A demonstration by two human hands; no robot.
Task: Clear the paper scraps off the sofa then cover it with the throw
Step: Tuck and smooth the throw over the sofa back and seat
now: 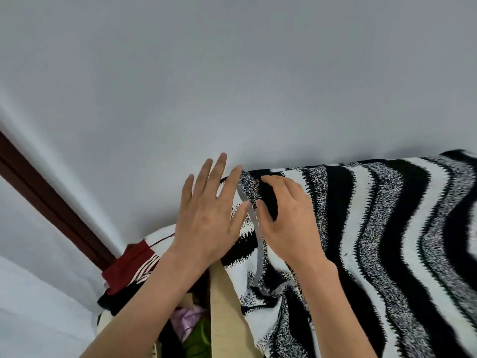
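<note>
down at the bottom edge, both bare forearms came up into view, and between them stood a tan panel (224, 321) with a heap of clothing packed in on its left: a lilac piece (186, 321), something green (198, 343) below it, and further back a dark red cloth (126, 264) with pale stripes at its edge. the black-and-white wavy-striped throw (387, 228) hung over the panel's right side and spread across everything to the right, climbing to a top edge that ran against the wall. its grey, frayed hem (256, 257) ran up the middle, right between the two hands. the left hand (206, 215) was flat and released, fingers straight and fanned, laid over the throw's corner just left of that hem, fingertips reaching past the top edge. the right hand (286, 220) sat just right of the hem, touching the fabric, fingers and thumb bent and pinching up a fold on a black stripe. behind it all rose the plain pale grey wall (232, 86), and off to the left a dark brown wooden strip (51, 202) slanted down toward the clothes.
</note>
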